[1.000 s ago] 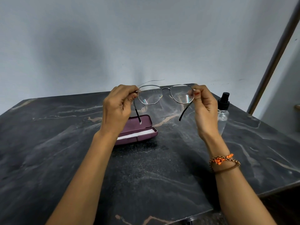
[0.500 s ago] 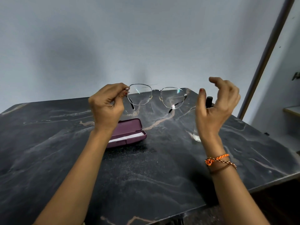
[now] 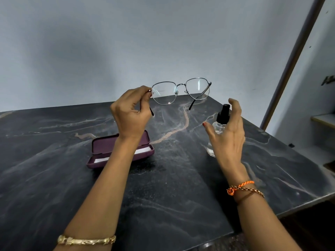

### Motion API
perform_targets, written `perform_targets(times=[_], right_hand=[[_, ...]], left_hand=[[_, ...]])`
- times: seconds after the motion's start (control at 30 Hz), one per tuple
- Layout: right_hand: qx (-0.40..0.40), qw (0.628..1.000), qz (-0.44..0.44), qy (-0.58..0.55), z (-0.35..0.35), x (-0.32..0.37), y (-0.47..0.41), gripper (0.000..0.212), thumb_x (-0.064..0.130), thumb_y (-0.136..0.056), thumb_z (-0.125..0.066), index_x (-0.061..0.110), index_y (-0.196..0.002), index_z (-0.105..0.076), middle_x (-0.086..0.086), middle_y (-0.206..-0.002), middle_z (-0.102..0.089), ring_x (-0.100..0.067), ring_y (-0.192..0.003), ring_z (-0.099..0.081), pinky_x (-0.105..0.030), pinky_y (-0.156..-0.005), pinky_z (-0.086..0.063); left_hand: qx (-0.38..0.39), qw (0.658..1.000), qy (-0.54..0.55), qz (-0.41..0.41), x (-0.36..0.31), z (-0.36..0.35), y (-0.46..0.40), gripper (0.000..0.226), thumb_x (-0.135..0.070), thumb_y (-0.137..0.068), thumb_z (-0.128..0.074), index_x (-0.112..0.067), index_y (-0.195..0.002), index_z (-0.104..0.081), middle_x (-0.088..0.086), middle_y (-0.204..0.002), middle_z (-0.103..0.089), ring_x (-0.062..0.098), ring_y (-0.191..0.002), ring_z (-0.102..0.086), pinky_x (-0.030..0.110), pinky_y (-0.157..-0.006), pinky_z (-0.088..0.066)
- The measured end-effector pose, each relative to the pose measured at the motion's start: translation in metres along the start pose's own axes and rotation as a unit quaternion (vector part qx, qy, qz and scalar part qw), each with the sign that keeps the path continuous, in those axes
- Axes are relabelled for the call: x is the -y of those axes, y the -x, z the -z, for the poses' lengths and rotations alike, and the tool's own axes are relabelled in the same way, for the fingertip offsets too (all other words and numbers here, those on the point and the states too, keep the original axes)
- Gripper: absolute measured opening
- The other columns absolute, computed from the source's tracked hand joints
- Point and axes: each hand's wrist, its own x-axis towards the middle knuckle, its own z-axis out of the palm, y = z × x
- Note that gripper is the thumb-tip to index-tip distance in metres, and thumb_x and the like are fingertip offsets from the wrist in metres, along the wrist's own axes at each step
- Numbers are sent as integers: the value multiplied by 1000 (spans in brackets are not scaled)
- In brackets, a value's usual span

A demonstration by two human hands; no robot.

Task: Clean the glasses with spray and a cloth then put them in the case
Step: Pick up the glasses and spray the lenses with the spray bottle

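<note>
Now our left hand [image 3: 130, 115] pinches the glasses [image 3: 181, 91] aloft; our right hand [image 3: 227, 131] spreads around the spray bottle [image 3: 218, 131] near the table [image 3: 172, 187] edge.

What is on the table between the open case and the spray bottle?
Nothing: in the head view, only bare dark marble table lies between the case and the spray bottle.

Both forearms are bare, no sleeves in view; the left wrist wears a gold chain bracelet [image 3: 86, 240]; the right wrist carries an orange braided thread [image 3: 239, 186], a thin gold chain [image 3: 253, 191] and a brown band [image 3: 245, 197]; thumbnails painted red.
</note>
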Motion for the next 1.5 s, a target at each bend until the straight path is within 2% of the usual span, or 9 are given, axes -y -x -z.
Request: perform_targets(times=[0.27, 0.47, 0.7, 0.8, 0.97, 1.07, 1.17, 1.4, 1.5], right_hand=[[26, 999, 39, -15, -7, 1, 1, 76, 23, -77, -70, 25, -140, -28, -8, -118, -55, -18, -94, -53, -25, -76, -36], [33, 998, 57, 18, -11, 1, 4, 86, -5, -71, -55, 29, -143, -20, -9, -109, -51, -16, -76, -43, -19, -55, -33], [-7, 977, 205, -58, -9, 22, 7, 73, 13, -65, -50, 24, -132, -25, -16, -107, -65, -8, -69, -56, -18, -53, -49], [7, 970, 232, -70, -12, 29, 10, 71, 12, -62, -50, 21, -129, -30, -15, -100, -67, 4, -76, -47, 0, -59, -39], [18, 970, 231, -79, -9, 28, 6, 70, 14, -60, -50, 23, -127, -32, -3, -93, -65, 7, -64, -45, 3, -58, -34], [34, 972, 219, -81, -11, 28, 6, 71, 13, -58, -53, 26, -125, -34, 14, -88, -53, 4, -53, -48, -2, -57, -35], [43, 973, 215, -66, -13, 30, 9, 74, 9, -54, -56, 29, -123, -36, 10, -75, -54, -17, -49, -46, -19, -51, -42], [52, 977, 203, -41, -12, 32, 9, 72, 8, -54, -56, 31, -119, -36, -3, -67, -60, -23, -47, -47, -21, -48, -40], [42, 976, 203, -58, -12, 33, 9, 73, 6, -54, -57, 30, -119, -36, 4, -67, -57, -23, -46, -49, -24, -46, -43]], left_hand=[[3, 1000, 6, 0, 3, 7, 4, 8, -1, -77, -64, 3, -78, -71, 12, -65, -69, 12, -65, -57, 1, -61, -38], [-3, 1000, 5, -5, 5, 6, 6, 6, 1, -76, -65, 4, -78, -70, 13, -65, -70, 13, -66, -56, -1, -61, -37], [10, 1000, 5, -19, 10, 2, 13, 7, 0, -75, -65, 4, -78, -70, 14, -71, -71, 12, -75, -60, 3, -68, -44], [13, 999, 9, -29, 8, 0, 15, 6, 1, -74, -66, 4, -77, -70, 14, -70, -71, 13, -75, -60, 8, -66, -46], [12, 999, 12, -41, 4, -2, 19, 6, 1, -73, -65, 4, -75, -70, 14, -69, -71, 13, -72, -60, 20, -58, -49], [23, 998, 17, -48, 1, -5, 21, 6, 2, -73, -65, 4, -75, -70, 14, -69, -71, 13, -74, -60, 18, -61, -50], [31, 998, 22, -47, -1, -5, 23, 7, 1, -73, -65, 4, -76, -70, 14, -70, -71, 14, -75, -60, 17, -62, -50], [39, 998, 23, -35, -1, -5, 24, 8, 0, -74, -64, 4, -77, -70, 13, -71, -72, 12, -77, -61, 9, -68, -47], [38, 998, 23, -35, 0, -4, 24, 8, 0, -74, -65, 4, -78, -70, 13, -71, -72, 13, -76, -61, 10, -67, -48]])
